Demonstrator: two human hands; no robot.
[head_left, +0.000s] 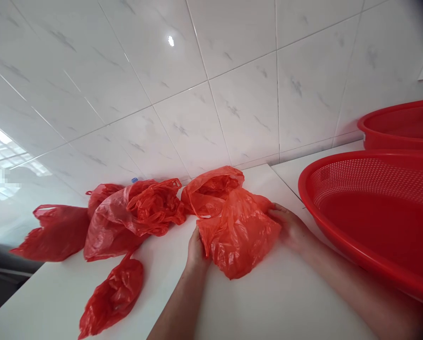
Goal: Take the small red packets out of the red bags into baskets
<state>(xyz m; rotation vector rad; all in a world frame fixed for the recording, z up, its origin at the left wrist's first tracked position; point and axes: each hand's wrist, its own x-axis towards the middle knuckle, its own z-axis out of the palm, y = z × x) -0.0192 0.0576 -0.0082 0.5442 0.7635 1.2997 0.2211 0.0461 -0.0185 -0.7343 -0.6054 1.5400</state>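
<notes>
A crumpled red plastic bag point(241, 231) is held between my two hands over the white tabletop. My left hand point(196, 248) is closed on its left edge, with part of the fingers behind the plastic. At the bag's upper right side, my right hand point(288, 224) grips the edge, its fingertips partly hidden. What the bag holds, if anything, cannot be seen. Just behind it lies another red plastic bag point(211, 186) with its mouth open, touching or nearly touching the held one.
Several more red bags point(115, 222) are heaped along the tiled wall point(240, 108) to the left. One smaller red bag point(114, 293) lies nearer on the white table point(268, 302). A large red perforated basket point(310, 189) stands close by my right arm, with another red basket point(377, 137) behind it.
</notes>
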